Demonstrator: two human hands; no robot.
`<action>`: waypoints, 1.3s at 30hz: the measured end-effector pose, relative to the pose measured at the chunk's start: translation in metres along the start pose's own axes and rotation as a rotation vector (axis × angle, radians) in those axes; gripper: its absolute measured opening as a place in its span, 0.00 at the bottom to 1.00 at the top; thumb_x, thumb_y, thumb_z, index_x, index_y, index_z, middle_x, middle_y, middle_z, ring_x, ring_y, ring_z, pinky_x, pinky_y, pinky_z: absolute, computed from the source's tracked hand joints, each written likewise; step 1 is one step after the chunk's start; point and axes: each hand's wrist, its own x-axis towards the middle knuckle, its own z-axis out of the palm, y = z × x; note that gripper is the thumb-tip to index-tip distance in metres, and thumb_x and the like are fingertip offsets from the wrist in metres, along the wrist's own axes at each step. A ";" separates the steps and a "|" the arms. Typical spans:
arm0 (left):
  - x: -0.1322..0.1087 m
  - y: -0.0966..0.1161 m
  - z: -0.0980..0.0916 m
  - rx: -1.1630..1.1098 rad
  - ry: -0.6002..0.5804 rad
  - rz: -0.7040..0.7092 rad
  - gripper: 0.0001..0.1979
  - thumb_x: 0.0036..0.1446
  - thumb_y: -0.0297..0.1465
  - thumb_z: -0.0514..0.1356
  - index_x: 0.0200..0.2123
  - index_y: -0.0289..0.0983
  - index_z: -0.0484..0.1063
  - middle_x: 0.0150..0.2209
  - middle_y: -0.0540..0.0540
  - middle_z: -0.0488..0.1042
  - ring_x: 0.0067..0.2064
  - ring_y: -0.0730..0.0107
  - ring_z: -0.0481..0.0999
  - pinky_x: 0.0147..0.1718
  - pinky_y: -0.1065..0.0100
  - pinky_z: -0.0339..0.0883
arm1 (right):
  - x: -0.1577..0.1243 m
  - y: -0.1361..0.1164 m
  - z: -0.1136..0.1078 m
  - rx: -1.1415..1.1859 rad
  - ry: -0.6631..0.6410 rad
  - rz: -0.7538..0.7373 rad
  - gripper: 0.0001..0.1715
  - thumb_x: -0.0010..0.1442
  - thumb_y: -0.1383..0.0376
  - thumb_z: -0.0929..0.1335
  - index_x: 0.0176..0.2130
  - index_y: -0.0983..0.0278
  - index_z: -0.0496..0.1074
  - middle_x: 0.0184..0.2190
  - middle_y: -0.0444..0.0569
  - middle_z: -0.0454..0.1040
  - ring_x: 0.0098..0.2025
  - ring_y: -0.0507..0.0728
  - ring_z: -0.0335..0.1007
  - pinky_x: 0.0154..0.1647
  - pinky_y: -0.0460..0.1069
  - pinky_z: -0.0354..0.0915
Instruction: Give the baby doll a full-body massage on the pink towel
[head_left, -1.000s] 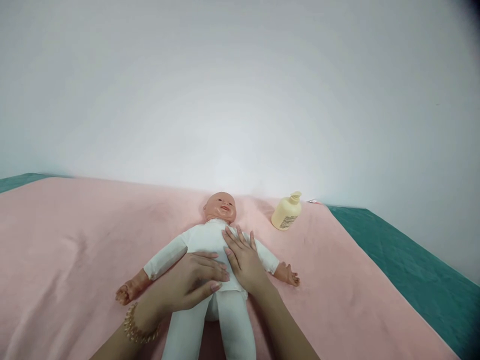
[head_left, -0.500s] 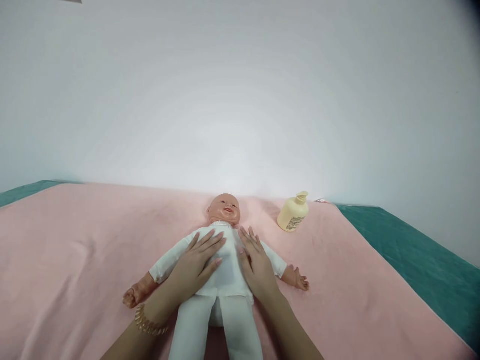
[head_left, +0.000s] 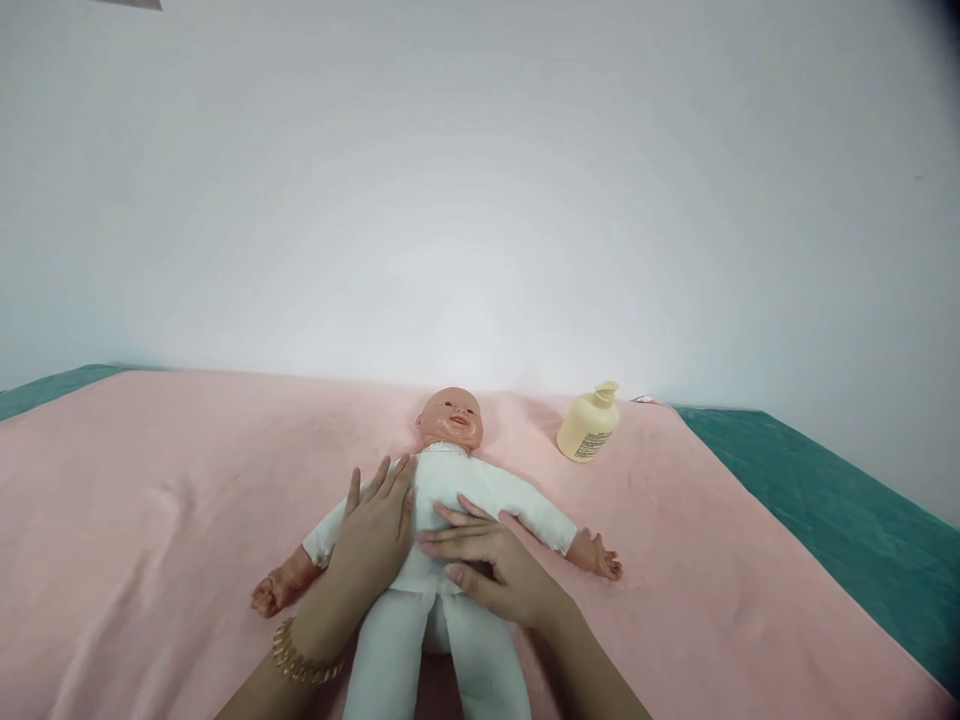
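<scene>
A baby doll (head_left: 450, 475) in a white suit lies on its back on a pink towel (head_left: 150, 480), head toward the wall and arms spread. My left hand (head_left: 375, 525) lies flat on the left side of the doll's chest, fingers stretched toward the shoulder. A gold bracelet (head_left: 300, 660) circles that wrist. My right hand (head_left: 487, 560) rests across the doll's belly, fingers extended and pointing left. Neither hand holds anything.
A pale yellow pump bottle (head_left: 589, 425) lies tilted on the towel to the right of the doll's head. The towel covers a teal surface (head_left: 825, 530) that shows at the right and far left. A plain white wall (head_left: 480, 200) stands behind.
My left hand slid from the doll's belly up onto the left side of its chest. My right hand came down from the chest and turned sideways across the belly.
</scene>
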 end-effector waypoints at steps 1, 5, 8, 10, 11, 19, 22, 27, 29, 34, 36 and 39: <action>0.000 0.000 0.001 0.000 0.009 0.004 0.25 0.64 0.28 0.41 0.61 0.32 0.62 0.62 0.40 0.63 0.65 0.53 0.60 0.62 0.40 0.47 | 0.001 0.003 0.000 -0.039 0.000 0.010 0.23 0.67 0.54 0.60 0.56 0.57 0.70 0.57 0.46 0.70 0.67 0.59 0.51 0.69 0.62 0.40; -0.001 -0.002 0.005 -0.014 0.035 0.016 0.25 0.65 0.28 0.41 0.62 0.33 0.61 0.61 0.39 0.64 0.64 0.54 0.61 0.62 0.41 0.46 | 0.007 0.016 -0.001 -0.197 0.049 0.056 0.26 0.68 0.55 0.60 0.63 0.56 0.61 0.64 0.46 0.59 0.70 0.59 0.43 0.69 0.64 0.38; -0.002 -0.002 0.007 -0.035 0.062 0.035 0.24 0.65 0.29 0.42 0.62 0.34 0.61 0.61 0.39 0.65 0.64 0.55 0.61 0.62 0.40 0.46 | 0.009 0.025 0.001 -0.314 0.115 0.136 0.28 0.69 0.55 0.57 0.65 0.57 0.55 0.66 0.46 0.53 0.70 0.59 0.38 0.69 0.66 0.38; -0.001 -0.002 0.007 -0.054 0.081 0.043 0.24 0.65 0.29 0.43 0.62 0.34 0.62 0.61 0.38 0.65 0.64 0.55 0.61 0.62 0.40 0.45 | 0.009 0.030 0.002 -0.390 0.161 0.211 0.30 0.69 0.54 0.56 0.66 0.58 0.53 0.67 0.46 0.51 0.71 0.60 0.37 0.69 0.67 0.38; -0.001 -0.001 0.006 -0.067 0.083 0.043 0.24 0.65 0.29 0.43 0.62 0.34 0.62 0.61 0.38 0.65 0.64 0.54 0.61 0.62 0.39 0.45 | 0.009 0.031 0.003 -0.428 0.181 0.248 0.30 0.69 0.53 0.56 0.66 0.59 0.53 0.67 0.46 0.50 0.70 0.61 0.38 0.69 0.67 0.38; 0.000 0.000 -0.037 -0.635 -0.178 0.413 0.18 0.66 0.35 0.49 0.51 0.39 0.74 0.50 0.44 0.77 0.52 0.66 0.75 0.62 0.56 0.55 | 0.007 0.033 0.004 -0.612 0.260 0.364 0.28 0.70 0.60 0.54 0.65 0.65 0.57 0.65 0.50 0.56 0.68 0.64 0.47 0.68 0.70 0.38; -0.003 0.002 -0.051 -0.861 -0.424 0.482 0.15 0.64 0.38 0.53 0.39 0.41 0.79 0.36 0.50 0.82 0.44 0.68 0.80 0.60 0.62 0.60 | 0.006 0.035 0.005 -0.602 0.268 0.347 0.28 0.70 0.61 0.53 0.65 0.64 0.57 0.65 0.50 0.57 0.68 0.64 0.49 0.67 0.70 0.39; -0.004 0.006 -0.054 -0.833 -0.539 0.470 0.16 0.64 0.42 0.52 0.41 0.44 0.79 0.40 0.50 0.81 0.52 0.63 0.76 0.65 0.58 0.48 | 0.005 0.037 0.005 -0.575 0.268 0.333 0.28 0.70 0.62 0.53 0.65 0.64 0.57 0.65 0.50 0.57 0.68 0.64 0.49 0.67 0.70 0.40; -0.002 0.006 -0.052 -0.774 -0.494 0.482 0.16 0.64 0.41 0.52 0.44 0.45 0.78 0.45 0.49 0.80 0.57 0.62 0.72 0.66 0.55 0.45 | 0.005 0.037 0.005 -0.563 0.275 0.328 0.28 0.70 0.62 0.52 0.65 0.65 0.57 0.65 0.50 0.57 0.68 0.64 0.48 0.67 0.70 0.40; 0.003 0.004 -0.043 -0.524 -0.360 0.457 0.18 0.64 0.38 0.52 0.55 0.47 0.71 0.59 0.48 0.69 0.65 0.64 0.59 0.66 0.51 0.43 | 0.004 0.040 0.007 -0.505 0.340 0.305 0.28 0.69 0.61 0.52 0.64 0.67 0.58 0.64 0.53 0.59 0.67 0.63 0.50 0.67 0.69 0.42; 0.005 0.002 -0.037 -0.442 -0.308 0.427 0.21 0.66 0.38 0.50 0.60 0.46 0.65 0.62 0.48 0.64 0.67 0.65 0.54 0.66 0.50 0.44 | 0.004 0.042 0.007 -0.462 0.391 0.280 0.28 0.69 0.61 0.53 0.64 0.66 0.59 0.63 0.53 0.60 0.67 0.63 0.51 0.67 0.69 0.44; 0.004 -0.001 -0.024 -0.338 -0.229 0.354 0.24 0.67 0.39 0.46 0.64 0.44 0.58 0.65 0.47 0.58 0.68 0.64 0.50 0.65 0.49 0.44 | 0.003 0.042 0.007 -0.368 0.483 0.257 0.28 0.69 0.59 0.53 0.63 0.65 0.61 0.62 0.53 0.62 0.67 0.62 0.52 0.67 0.67 0.46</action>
